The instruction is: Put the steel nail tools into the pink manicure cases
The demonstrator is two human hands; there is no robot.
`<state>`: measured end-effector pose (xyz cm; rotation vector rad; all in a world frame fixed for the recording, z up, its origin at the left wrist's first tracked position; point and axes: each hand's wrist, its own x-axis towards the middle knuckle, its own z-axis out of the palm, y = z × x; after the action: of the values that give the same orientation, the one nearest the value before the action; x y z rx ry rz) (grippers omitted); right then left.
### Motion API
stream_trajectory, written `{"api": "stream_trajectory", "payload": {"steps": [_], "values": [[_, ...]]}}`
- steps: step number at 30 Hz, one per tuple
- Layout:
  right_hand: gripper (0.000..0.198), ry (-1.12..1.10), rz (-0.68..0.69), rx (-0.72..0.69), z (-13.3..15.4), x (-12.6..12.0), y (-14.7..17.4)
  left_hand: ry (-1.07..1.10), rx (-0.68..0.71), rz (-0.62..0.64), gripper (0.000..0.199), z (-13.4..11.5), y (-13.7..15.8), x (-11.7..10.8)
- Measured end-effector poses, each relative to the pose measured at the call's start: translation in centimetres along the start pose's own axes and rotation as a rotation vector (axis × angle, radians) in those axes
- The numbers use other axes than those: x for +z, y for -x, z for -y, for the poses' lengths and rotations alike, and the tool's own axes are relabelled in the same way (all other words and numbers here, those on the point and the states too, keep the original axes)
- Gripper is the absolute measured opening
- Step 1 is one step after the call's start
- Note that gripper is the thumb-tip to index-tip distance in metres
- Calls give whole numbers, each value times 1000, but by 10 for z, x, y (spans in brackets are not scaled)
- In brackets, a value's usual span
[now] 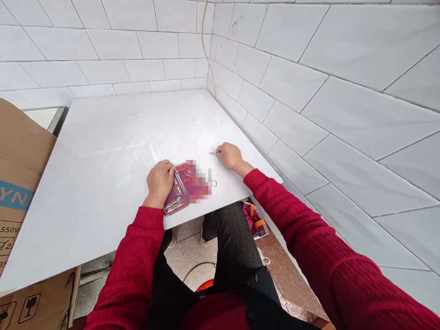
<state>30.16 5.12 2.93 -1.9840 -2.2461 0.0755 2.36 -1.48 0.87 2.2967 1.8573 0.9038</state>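
An open manicure kit case [178,189] with a red and purple lining lies near the table's front edge. Small metal tools sit in its left half, and its right part is blurred out. My left hand [160,182] grips the left edge of the case, fingers curled over it. To the right, my right hand [229,156] is closed in a pinch on a small silver metal tool [212,153] just at the tabletop; its exact kind is too small to make out. A thin ring [213,183] lies beside the blurred area.
The white table [113,128] fits into a tiled corner, with a cable [203,36] hanging there. A cardboard box [20,160] stands at the left. Below the table's front edge, a clear plastic box [256,220] holds pink and orange things.
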Motion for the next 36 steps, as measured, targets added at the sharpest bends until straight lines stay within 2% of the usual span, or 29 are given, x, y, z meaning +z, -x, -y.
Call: {"api": "stream_trajectory", "payload": {"steps": [8, 12, 19, 28, 33, 36], "values": [[26, 86, 128, -161, 15, -8, -16, 16, 42, 3, 26, 1, 1, 2], [21, -14, 157, -167, 24, -13, -22, 45, 81, 24, 24, 3, 2, 6], [11, -313, 112, -257, 48, -12, -17, 24, 123, 37, 25, 2, 3, 7], [11, -413, 181, -282, 63, -22, -12, 36, 142, 29, 25, -1, 2, 6], [9, -420, 169, -384, 80, -29, 4, 192, 55, -30, 24, -8, -1, 1], [10, -368, 140, -467, 94, -34, 13, 336, -10, -7, 30, -11, -2, -2]]}}
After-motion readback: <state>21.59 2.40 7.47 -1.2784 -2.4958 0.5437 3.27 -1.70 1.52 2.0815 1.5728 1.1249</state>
